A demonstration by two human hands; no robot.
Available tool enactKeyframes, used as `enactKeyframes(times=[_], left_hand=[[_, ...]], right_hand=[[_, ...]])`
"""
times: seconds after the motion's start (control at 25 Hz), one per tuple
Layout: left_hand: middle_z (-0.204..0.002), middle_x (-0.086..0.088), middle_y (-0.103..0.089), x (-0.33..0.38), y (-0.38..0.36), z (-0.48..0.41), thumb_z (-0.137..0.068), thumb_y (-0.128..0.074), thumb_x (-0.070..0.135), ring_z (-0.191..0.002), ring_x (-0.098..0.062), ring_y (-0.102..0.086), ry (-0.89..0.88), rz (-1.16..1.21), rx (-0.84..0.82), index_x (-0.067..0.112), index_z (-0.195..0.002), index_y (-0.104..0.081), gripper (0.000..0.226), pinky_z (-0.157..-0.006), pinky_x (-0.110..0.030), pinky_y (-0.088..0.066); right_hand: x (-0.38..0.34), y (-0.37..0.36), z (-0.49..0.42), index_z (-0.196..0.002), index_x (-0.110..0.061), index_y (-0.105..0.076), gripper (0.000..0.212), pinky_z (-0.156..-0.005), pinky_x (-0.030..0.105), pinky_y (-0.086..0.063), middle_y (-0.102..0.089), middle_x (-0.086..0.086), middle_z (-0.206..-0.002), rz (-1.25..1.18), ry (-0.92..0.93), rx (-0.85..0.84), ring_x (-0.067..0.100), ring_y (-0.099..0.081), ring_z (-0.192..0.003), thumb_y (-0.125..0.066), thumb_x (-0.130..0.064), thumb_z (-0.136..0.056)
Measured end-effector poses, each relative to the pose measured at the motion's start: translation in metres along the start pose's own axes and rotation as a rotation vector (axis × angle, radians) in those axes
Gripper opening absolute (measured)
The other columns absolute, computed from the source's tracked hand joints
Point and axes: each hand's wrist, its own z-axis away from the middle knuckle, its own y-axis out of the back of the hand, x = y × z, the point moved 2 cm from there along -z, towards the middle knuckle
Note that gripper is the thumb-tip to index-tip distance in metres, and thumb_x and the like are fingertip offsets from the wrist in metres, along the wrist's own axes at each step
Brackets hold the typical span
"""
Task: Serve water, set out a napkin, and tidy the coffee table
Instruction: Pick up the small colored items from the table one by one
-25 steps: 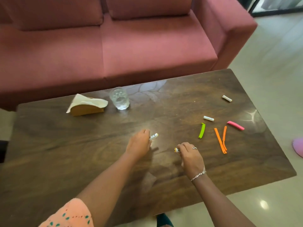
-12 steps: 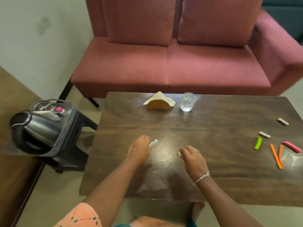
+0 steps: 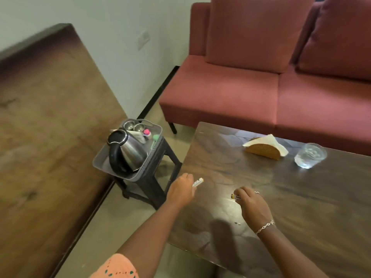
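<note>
Left hand [image 3: 180,192] pinching a small white battery [image 3: 197,181] at the edge of the coffee table [image 3: 301,207], right hand [image 3: 253,205] gripping a second battery [image 3: 235,196], napkin holder [image 3: 263,151] and water glass [image 3: 310,155] beyond the right hand, kettle [image 3: 128,151] beyond the left

we see the left hand [image 3: 181,190] pinching a small white cylinder [image 3: 197,181] at the table [image 3: 301,197] edge, and the right hand [image 3: 254,205] pinching a second small cylinder [image 3: 235,196]. beyond the right fingers [image 3: 244,191] stand a napkin holder [image 3: 263,151] and a water glass [image 3: 310,155]; left of the left fingers [image 3: 187,177], a kettle [image 3: 128,152] sits in a tray [image 3: 100,159].
</note>
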Motion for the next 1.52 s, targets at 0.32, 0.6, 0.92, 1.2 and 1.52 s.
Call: enactKeyframes(times=[0.32, 0.6, 0.92, 1.2, 1.52], left_hand=[[-0.115, -0.011, -0.054, -0.049, 0.020, -0.035, -0.093, -0.049, 0.024, -0.102, -0.030, -0.057, 0.142, -0.004, -0.008, 0.007, -0.109, -0.051, 0.024, -0.084, -0.037, -0.044], [-0.119, -0.012, -0.053, -0.103, 0.076, -0.088, -0.092, -0.048, 0.017, -0.109, -0.030, -0.053, -0.011, -0.267, -0.053, 0.006, -0.111, -0.050, 0.023, -0.085, -0.039, -0.043], [-0.113, -0.010, -0.059, -0.200, 0.131, -0.226, -0.083, -0.051, -0.001, -0.108, -0.029, -0.055, -0.410, -0.804, -0.242, 0.007, -0.107, -0.059, 0.027, -0.085, -0.041, -0.045], [-0.102, -0.011, -0.065, -0.245, 0.079, -0.306, -0.079, -0.051, -0.009, -0.101, -0.031, -0.057, -0.859, -1.042, -0.452, 0.003, -0.099, -0.064, 0.027, -0.089, -0.046, -0.044], [-0.109, -0.011, -0.064, -0.283, 0.025, -0.357, -0.086, -0.048, -0.002, -0.108, -0.030, -0.054, -0.962, -0.996, -0.589, 0.004, -0.103, -0.063, 0.024, -0.091, -0.045, -0.040]], right_hand=[[-0.022, -0.042, -0.064, -0.070, -0.015, -0.062, 0.038, -0.043, 0.021, -0.042, -0.062, -0.001, -0.069, -0.078, 0.143, -0.089, 0.021, -0.054, -0.045, -0.085, 0.003, -0.047], [-0.053, -0.064, -0.117, -0.075, -0.021, -0.051, 0.053, -0.042, 0.018, -0.035, -0.060, -0.003, -0.067, -0.093, 0.245, -0.075, 0.017, -0.055, -0.049, -0.088, -0.002, -0.042], [-0.098, -0.124, -0.175, -0.076, -0.018, -0.056, 0.044, -0.042, 0.023, -0.042, -0.060, 0.001, -0.069, -0.080, 0.129, -0.093, 0.022, -0.057, -0.052, -0.086, -0.001, -0.049], [-0.135, -0.190, -0.213, -0.075, -0.013, -0.059, 0.037, -0.042, 0.021, -0.042, -0.061, 0.004, -0.070, -0.122, -0.030, -0.138, 0.023, -0.058, -0.053, -0.084, -0.001, -0.052], [-0.141, -0.224, -0.239, -0.076, -0.010, -0.063, 0.025, -0.046, 0.023, -0.046, -0.063, 0.005, -0.075, -0.123, -0.150, -0.117, 0.023, -0.060, -0.058, -0.079, 0.000, -0.060]])
